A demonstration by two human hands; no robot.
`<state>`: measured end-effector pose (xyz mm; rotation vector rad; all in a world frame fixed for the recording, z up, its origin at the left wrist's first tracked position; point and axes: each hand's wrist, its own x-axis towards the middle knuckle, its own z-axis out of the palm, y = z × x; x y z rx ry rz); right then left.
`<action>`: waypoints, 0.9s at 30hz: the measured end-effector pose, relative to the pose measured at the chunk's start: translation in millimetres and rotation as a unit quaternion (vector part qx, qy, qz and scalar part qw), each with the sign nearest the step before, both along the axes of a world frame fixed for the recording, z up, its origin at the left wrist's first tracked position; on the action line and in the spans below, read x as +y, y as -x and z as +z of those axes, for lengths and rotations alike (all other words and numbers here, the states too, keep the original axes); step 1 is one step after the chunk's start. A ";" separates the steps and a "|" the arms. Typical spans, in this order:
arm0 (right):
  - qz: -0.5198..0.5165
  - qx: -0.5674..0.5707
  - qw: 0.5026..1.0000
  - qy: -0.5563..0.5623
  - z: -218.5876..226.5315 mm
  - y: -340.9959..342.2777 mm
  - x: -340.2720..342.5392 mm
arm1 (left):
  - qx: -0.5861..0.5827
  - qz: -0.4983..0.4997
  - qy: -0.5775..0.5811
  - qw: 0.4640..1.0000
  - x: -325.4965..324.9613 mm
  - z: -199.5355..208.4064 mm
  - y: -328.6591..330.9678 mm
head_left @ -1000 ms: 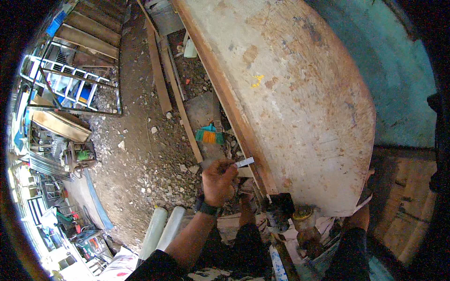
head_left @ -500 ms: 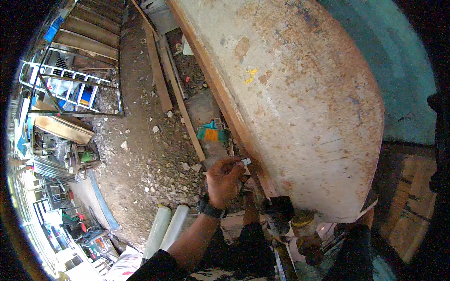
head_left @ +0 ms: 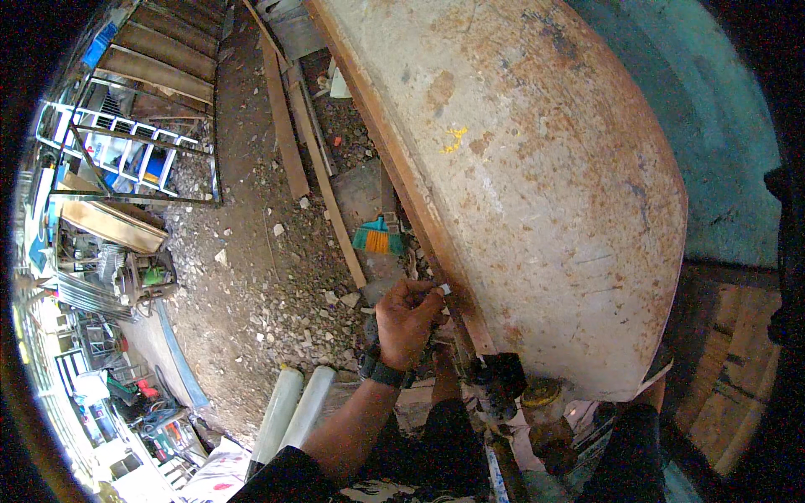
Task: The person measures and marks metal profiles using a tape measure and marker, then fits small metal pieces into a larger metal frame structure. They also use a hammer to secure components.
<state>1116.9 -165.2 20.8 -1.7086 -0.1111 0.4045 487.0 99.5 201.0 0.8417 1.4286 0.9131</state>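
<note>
My left hand (head_left: 407, 323) is closed in a pinch on a small white piece (head_left: 444, 289), too small for me to tell its kind. It is beside the left edge of a large, rust-stained pale panel (head_left: 537, 210), near the panel's lower end. A dark watch strap (head_left: 387, 375) circles my left wrist. My right hand does not show. At the panel's lower right corner there is dark cloth (head_left: 625, 457) with a bit of bare skin, and I cannot tell if it is arm or leg. A pale strip (head_left: 656, 377) lies there.
Beneath the panel's lower edge are a black block-like part (head_left: 496, 377) and a jar (head_left: 541, 394). A broom head (head_left: 379, 238) and long boards (head_left: 323, 180) lie on the rubble-strewn ground. Two pale rolls (head_left: 306, 407) stand near my left forearm. Wooden steps (head_left: 159, 63) rise at upper left.
My left hand has shifted slightly right and its grip has turned a little, so less of the white piece shows. The view has also shifted slightly.
</note>
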 end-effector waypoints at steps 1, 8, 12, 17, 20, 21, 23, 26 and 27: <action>0.000 0.003 1.000 0.000 1.7 -1.1 0.1 | 0.003 0.000 0.000 1.000 1.0 1.2 -0.5; 0.005 0.007 1.000 -0.001 5.7 1.5 2.8 | -0.001 -0.009 -0.004 1.000 3.2 -0.1 1.5; 0.005 0.009 1.000 -0.005 10.3 4.2 5.5 | 0.020 -0.025 -0.001 0.999 6.5 4.7 2.4; 0.009 0.011 1.000 -0.010 16.5 4.3 13.1 | 0.004 -0.027 -0.006 1.000 6.9 2.1 3.7; 0.010 0.013 1.000 -0.014 19.4 5.9 19.3 | -0.015 -0.021 0.001 1.000 7.4 4.1 2.2; 0.013 0.010 1.000 -0.016 20.1 8.5 19.7 | -0.025 -0.016 0.000 1.000 7.3 4.0 1.2; 0.014 0.010 1.000 -0.018 23.2 9.3 24.3 | -0.053 -0.004 0.001 0.999 5.9 -0.1 1.1; 0.016 0.007 0.999 -0.027 27.8 9.7 32.4 | -0.091 0.005 0.013 0.996 3.1 -11.3 2.7; 0.015 0.008 1.000 -0.026 31.1 10.8 31.4 | -0.092 0.000 0.021 0.995 3.5 -11.4 3.0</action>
